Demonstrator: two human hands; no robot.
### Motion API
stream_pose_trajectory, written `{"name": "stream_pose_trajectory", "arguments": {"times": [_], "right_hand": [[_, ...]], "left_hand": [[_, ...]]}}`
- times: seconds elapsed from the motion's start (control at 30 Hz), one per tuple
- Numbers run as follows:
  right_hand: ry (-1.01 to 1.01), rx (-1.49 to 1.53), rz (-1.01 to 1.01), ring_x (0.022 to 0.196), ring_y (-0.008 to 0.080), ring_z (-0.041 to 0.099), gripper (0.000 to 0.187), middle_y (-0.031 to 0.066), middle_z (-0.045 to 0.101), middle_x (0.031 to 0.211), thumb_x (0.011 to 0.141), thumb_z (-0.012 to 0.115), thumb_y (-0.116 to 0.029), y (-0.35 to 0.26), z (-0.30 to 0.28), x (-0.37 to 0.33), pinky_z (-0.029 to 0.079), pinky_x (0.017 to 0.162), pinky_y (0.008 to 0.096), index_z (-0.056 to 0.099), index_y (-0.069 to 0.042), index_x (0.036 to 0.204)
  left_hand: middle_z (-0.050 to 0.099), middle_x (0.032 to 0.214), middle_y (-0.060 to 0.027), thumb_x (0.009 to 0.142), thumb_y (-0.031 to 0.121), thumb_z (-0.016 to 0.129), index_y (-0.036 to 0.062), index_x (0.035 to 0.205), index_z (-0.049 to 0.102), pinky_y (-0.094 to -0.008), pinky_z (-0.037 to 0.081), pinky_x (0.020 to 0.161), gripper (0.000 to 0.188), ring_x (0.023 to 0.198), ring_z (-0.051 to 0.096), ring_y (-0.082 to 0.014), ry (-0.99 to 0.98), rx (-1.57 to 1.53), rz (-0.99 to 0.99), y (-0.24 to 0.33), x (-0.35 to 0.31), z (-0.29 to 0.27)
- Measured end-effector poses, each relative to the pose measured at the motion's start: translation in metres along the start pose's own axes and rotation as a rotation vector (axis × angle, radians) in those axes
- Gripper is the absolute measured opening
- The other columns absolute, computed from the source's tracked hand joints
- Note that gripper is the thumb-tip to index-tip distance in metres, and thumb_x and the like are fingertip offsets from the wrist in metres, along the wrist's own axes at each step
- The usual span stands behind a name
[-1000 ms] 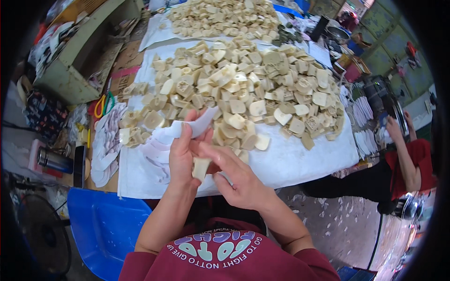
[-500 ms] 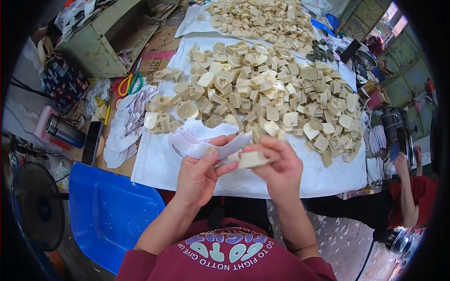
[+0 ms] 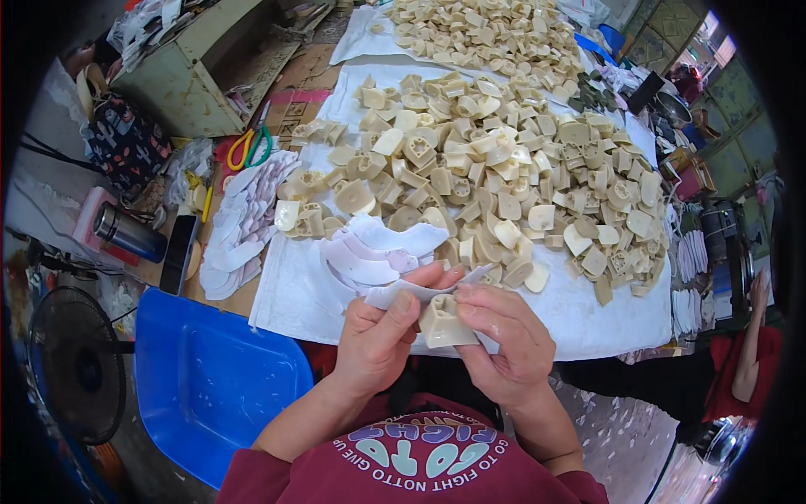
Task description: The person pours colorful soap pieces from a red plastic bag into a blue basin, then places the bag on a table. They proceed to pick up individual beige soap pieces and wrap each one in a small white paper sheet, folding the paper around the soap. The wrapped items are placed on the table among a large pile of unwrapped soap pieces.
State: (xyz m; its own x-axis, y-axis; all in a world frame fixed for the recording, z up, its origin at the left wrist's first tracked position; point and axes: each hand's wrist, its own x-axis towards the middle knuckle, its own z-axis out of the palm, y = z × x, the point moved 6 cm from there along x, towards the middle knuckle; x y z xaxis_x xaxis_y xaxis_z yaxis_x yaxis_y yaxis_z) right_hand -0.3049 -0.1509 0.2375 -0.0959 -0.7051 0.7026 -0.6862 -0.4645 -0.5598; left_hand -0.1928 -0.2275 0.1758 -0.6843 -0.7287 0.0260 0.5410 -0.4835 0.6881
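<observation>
My left hand (image 3: 375, 343) pinches a thin white curved cover piece (image 3: 388, 296) between thumb and fingers. In my right hand (image 3: 510, 343) is a cream-coloured shoe heel (image 3: 445, 324), small and blocky, with its recessed end tilted up. The white piece passes behind the heel, and the right fingertips touch its far end. Whether the two are stuck together I cannot make out. Just beyond my left hand, more white curved pieces (image 3: 361, 259) lie loosely stacked on the white cloth (image 3: 290, 298). A large heap of similar heels (image 3: 470, 181) spreads behind them.
At left are overlapping white pieces (image 3: 235, 227), scissors (image 3: 250, 147), a phone (image 3: 178, 254) and a dark flask (image 3: 130, 233). A blue basin (image 3: 214, 378) and a fan (image 3: 77, 364) stand below. Another person's arm (image 3: 750, 349) shows at far right.
The heel has turned so its recessed end shows, and my right hand has brought it against the white piece. My hands are closer together. The whole view has shifted slightly.
</observation>
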Motion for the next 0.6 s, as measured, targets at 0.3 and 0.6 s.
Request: {"name": "stream_pose_trajectory", "arguments": {"times": [0.3, 0.6], "right_hand": [[0.011, -0.047, -0.025, 0.091, 0.0315, 0.065, 0.036, 0.0139, 0.065, 0.101, 0.065, 0.073, 0.005, 0.003, 0.001, 0.001, 0.054, 0.077, 0.0387, 0.063, -0.001, 0.099], [-0.082, -0.297, -0.049, 0.087, 0.0245, 0.057, 0.034, 0.0041, 0.061, 0.090, 0.058, 0.073, -0.005, 0.005, 0.002, 0.011, 0.037, 0.079, 0.0390, 0.061, -0.007, 0.090]], "left_hand": [[0.053, 0.133, -0.0211, 0.100, 0.018, 0.049, -0.0040, 0.135, 0.046, -0.0374, 0.040, 0.105, 0.041, 0.125, 0.051, -0.0263, -0.002, 0.006, 0.003, 0.000, 0.001, 0.004], [0.068, 0.107, -0.0149, 0.091, 0.005, 0.061, -0.0046, 0.111, 0.066, -0.0275, 0.050, 0.085, 0.022, 0.094, 0.064, -0.0152, 0.225, 0.432, 0.079, 0.013, 0.006, -0.010]]}}
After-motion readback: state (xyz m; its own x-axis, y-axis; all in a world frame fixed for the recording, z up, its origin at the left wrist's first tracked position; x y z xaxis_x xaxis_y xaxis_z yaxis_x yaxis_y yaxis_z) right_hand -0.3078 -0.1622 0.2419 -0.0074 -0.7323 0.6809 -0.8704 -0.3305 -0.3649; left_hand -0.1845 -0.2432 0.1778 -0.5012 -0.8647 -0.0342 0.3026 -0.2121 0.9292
